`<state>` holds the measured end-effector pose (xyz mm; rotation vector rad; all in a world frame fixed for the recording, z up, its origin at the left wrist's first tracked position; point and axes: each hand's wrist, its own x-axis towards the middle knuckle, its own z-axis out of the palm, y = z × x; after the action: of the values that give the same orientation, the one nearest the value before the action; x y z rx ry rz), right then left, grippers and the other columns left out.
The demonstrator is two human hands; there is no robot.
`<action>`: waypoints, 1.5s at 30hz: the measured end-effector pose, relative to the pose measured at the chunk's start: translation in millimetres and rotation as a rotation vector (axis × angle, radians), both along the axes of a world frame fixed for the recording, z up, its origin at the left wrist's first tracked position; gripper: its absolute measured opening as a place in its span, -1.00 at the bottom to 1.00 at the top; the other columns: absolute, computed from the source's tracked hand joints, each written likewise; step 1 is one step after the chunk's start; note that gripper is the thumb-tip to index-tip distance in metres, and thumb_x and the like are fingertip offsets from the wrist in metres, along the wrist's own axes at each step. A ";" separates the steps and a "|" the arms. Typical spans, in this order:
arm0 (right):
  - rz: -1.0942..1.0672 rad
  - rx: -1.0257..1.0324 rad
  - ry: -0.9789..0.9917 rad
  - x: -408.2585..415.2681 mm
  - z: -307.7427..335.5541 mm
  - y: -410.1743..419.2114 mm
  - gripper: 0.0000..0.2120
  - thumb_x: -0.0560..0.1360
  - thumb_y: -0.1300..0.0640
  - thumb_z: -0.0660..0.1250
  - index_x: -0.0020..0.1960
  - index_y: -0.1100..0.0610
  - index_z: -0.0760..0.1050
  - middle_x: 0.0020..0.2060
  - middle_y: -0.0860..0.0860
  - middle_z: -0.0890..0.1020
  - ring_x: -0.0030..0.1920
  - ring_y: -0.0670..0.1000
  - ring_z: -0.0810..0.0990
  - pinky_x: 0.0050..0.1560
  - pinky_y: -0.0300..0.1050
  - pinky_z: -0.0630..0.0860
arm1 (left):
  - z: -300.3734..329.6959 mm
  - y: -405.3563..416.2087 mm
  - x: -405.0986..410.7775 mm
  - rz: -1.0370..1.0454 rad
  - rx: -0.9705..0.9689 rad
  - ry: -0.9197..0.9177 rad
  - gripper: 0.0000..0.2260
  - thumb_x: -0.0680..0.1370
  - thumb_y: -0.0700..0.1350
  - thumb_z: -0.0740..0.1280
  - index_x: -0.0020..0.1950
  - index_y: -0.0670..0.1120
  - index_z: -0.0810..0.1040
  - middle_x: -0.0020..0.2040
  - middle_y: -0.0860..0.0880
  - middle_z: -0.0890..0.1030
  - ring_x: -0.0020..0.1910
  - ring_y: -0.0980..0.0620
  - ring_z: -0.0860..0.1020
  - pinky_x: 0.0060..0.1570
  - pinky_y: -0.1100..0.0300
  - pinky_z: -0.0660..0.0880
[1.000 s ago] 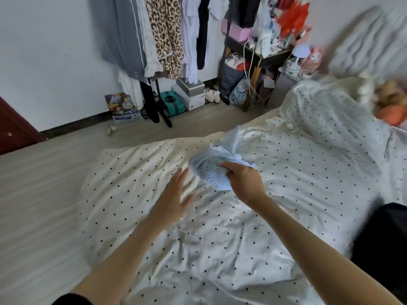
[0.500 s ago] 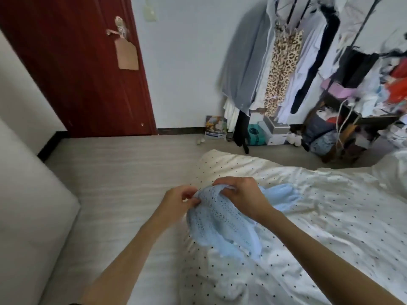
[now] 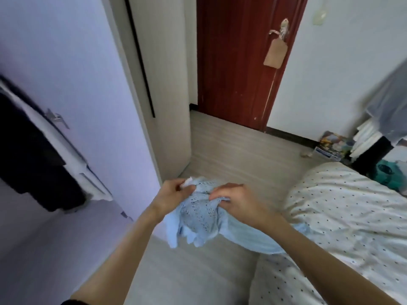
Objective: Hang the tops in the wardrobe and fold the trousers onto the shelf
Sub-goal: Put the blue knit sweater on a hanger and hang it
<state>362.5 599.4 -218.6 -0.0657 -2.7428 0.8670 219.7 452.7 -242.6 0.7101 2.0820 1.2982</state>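
- Both hands grip the light blue knit top (image 3: 199,213), held bunched above the floor beside the bed (image 3: 343,216).
- Left hand (image 3: 174,198) pinches its upper edge.
- Right hand (image 3: 239,202) clutches the fabric.

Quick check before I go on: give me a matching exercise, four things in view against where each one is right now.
Things:
1. light blue knit top
2. brown paper tag
3. polka-dot duvet
4. dark garment

Places:
A. spread over the bed on the right
B. gripped between the left hand and right hand
C. hanging at the far left beside the pale wardrobe door
D. dangling from the red door's handle

Pairs: 1-B, 2-D, 3-A, 4-C
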 end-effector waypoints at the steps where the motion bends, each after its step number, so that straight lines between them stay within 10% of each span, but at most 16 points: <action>1: 0.013 -0.040 -0.007 -6.6 -8.4 -13.2 -0.75 0.35 0.46 0.38 -0.05 0.23 0.67 -0.03 0.12 0.68 0.03 0.08 0.63 0.12 -0.20 0.46 | 3.2 -17.2 -4.5 0.013 0.009 0.052 -0.88 0.53 -0.17 0.35 -0.15 -0.22 0.53 -0.30 -0.08 0.42 -0.30 0.06 0.35 -0.21 0.15 0.32; 8: 0.169 -0.230 -0.011 -63.4 -23.0 -101.1 -0.79 0.42 0.40 0.30 -0.01 0.20 0.58 -0.05 -0.04 0.56 -0.05 -0.03 0.55 0.02 -0.19 0.44 | 45.8 -138.9 -15.8 0.209 -0.027 0.391 -0.87 0.53 -0.28 0.31 0.04 -0.14 0.58 -0.43 0.05 0.39 -0.47 0.16 0.25 -0.39 0.34 0.26; 13: 0.403 -0.265 -0.250 -122.4 17.5 -125.1 -0.27 0.47 0.25 0.37 0.51 0.09 0.06 0.36 -0.15 0.19 0.36 -0.23 0.14 0.28 -0.56 0.02 | 90.2 -186.5 -15.4 0.208 -0.072 0.509 -0.84 0.55 -0.32 0.27 0.04 -0.12 0.56 -0.17 -0.16 0.59 -0.32 0.05 0.38 -0.16 0.20 0.34; 19: 0.506 -0.149 -0.198 -177.8 47.5 -160.2 -0.77 0.43 0.34 0.34 0.09 0.27 0.52 0.01 0.10 0.60 0.06 0.09 0.54 0.11 -0.04 0.43 | 114.4 -227.2 -16.4 0.477 -0.072 0.530 -0.83 0.57 -0.29 0.24 0.11 -0.14 0.54 -0.29 -0.09 0.43 -0.39 0.10 0.29 -0.28 0.33 0.29; 27: 0.522 0.028 -0.214 -221.0 98.5 -208.1 -0.80 0.40 0.29 0.34 -0.24 0.01 0.43 -0.36 -0.13 0.46 -0.31 -0.07 0.44 -0.34 -0.21 0.32 | 106.9 -268.8 -22.3 1.139 -0.362 0.490 -0.78 0.56 -0.20 0.21 -0.05 0.11 0.55 -0.09 0.12 0.61 0.07 -0.04 0.53 0.27 -0.07 0.30; 33: 0.314 -0.273 -0.476 -238.0 116.0 -260.9 -0.79 0.39 0.35 0.26 -0.37 0.17 0.32 -0.49 0.07 0.47 -0.42 0.09 0.58 -0.11 -0.06 0.60 | 88.4 -272.9 -6.0 0.991 -0.227 0.387 -0.92 0.51 -0.06 0.35 0.00 0.05 0.56 -0.01 0.04 0.64 0.03 -0.05 0.58 0.22 -0.03 0.41; 39: 0.283 -0.396 -0.478 -240.4 140.0 -281.5 -0.88 0.39 0.34 0.28 -0.31 0.23 0.40 -0.57 0.05 0.49 -0.63 -0.04 0.47 -0.37 -0.21 0.57 | 62.7 -273.3 8.0 0.721 -0.392 0.224 -0.31 0.33 0.17 0.47 0.39 0.15 0.28 0.23 0.15 0.44 0.21 0.11 0.43 0.29 0.03 0.22; 43: 0.299 -0.553 -0.485 -243.0 153.4 -285.9 -0.91 0.37 0.40 0.23 -0.23 0.24 0.41 -0.42 0.13 0.50 -0.45 0.04 0.49 -0.11 0.14 0.58 | 63.9 -275.7 -0.5 0.870 -0.227 0.400 -0.79 0.48 -0.13 0.37 0.10 0.01 0.53 -0.05 0.07 0.60 0.00 0.02 0.52 0.12 0.13 0.36; 45: 0.271 -0.570 -0.466 -245.1 153.4 -281.3 -0.94 0.39 0.39 0.25 -0.21 0.27 0.43 -0.48 0.13 0.54 -0.49 0.04 0.55 -0.21 0.01 0.63 | 72.8 -277.9 -4.8 0.972 -0.063 0.444 -0.86 0.49 -0.27 0.29 -0.11 -0.09 0.61 -0.27 0.07 0.61 -0.26 0.15 0.53 -0.18 0.37 0.42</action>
<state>117.4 318.2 -65.2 -0.0026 -2.8420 1.9019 215.0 174.8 -169.8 -0.1318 2.9930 1.6265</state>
